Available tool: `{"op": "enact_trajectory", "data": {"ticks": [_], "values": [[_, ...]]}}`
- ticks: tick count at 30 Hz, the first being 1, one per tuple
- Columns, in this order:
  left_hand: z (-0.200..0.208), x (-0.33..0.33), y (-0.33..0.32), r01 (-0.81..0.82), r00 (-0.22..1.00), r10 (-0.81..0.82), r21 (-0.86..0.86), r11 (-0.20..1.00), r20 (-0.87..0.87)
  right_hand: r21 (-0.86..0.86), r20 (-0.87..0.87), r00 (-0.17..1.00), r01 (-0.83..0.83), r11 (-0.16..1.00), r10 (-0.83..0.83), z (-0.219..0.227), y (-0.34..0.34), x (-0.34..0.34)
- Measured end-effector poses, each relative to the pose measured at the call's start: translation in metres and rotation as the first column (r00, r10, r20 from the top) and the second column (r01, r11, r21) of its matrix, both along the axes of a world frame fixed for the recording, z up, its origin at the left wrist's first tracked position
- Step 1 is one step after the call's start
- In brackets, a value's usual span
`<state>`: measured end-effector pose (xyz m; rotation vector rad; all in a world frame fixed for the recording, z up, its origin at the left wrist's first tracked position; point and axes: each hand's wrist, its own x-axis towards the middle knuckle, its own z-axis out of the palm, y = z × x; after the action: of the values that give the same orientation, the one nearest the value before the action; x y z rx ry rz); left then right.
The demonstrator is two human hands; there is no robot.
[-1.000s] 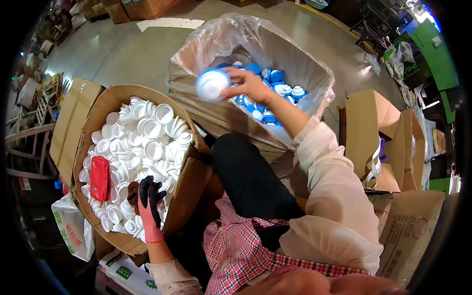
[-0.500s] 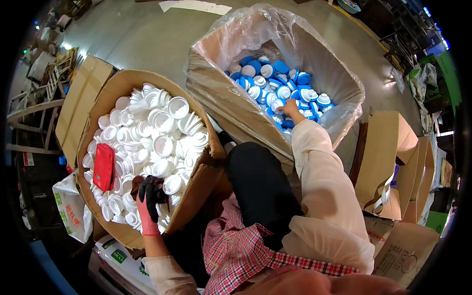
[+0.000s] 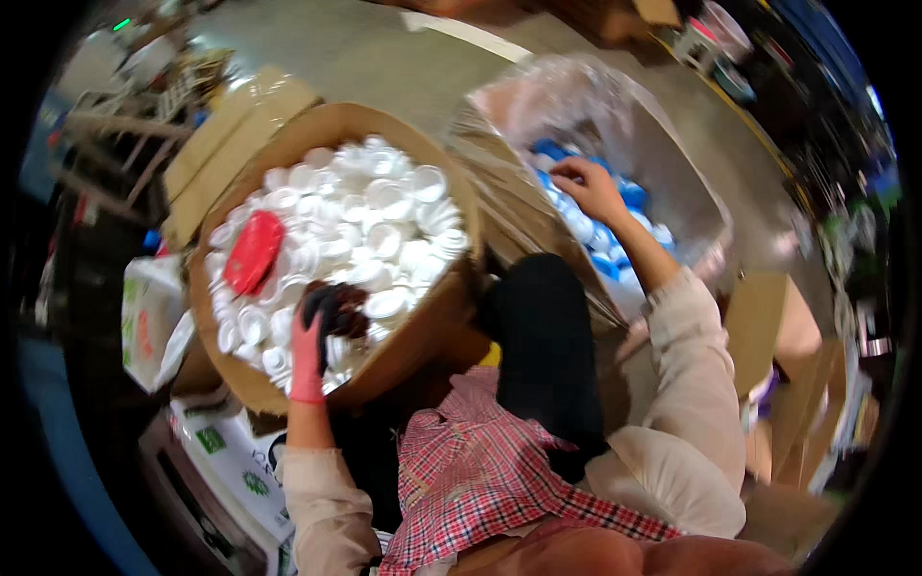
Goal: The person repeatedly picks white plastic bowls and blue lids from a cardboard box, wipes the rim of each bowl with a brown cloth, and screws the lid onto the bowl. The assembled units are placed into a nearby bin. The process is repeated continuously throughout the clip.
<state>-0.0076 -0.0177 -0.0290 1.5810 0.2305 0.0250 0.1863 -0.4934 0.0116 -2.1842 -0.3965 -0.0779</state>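
Observation:
My left hand (image 3: 315, 322), in a pink glove with black fingers, is closed among white plastic lids (image 3: 384, 202) in a round-sided cardboard box (image 3: 375, 394). Beside its fingers shows a dark reddish-brown patch, too blurred to name. My bare right hand (image 3: 588, 187) hovers over a plastic-lined carton (image 3: 672, 144), fingers apart and bent to the left; I see nothing in them. Beneath it lie blue and white stepped plastic caps (image 3: 605, 240), smeared by motion. A red pouch-like thing (image 3: 254, 252) rests on the white lids, left of my gloved hand.
Opened cardboard boxes (image 3: 768, 326) stand at the right. A white plastic bag (image 3: 154, 322) and a white printed sack (image 3: 230, 446) lie at the left by the box. My knee (image 3: 547, 336) rises between the two containers.
My right hand has lifted off the blue and white caps and come toward the carton's left side. My left hand stays among the white lids. The whole view has shifted and blurred.

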Motion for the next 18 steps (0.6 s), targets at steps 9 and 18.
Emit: {"op": "enact_trajectory", "data": {"ticks": [9,18], "values": [[-0.043,0.007,0.032,-0.085,0.987,0.010,0.472,0.877,0.160,-0.097,-0.129,0.472,-0.881,0.463,0.872,0.059,0.243,-0.100],[0.012,-0.018,0.025,-0.081,0.989,0.008,0.501,0.862,0.145,-0.367,-0.074,0.591,-0.765,0.529,0.803,-0.029,0.316,-0.099]]}}
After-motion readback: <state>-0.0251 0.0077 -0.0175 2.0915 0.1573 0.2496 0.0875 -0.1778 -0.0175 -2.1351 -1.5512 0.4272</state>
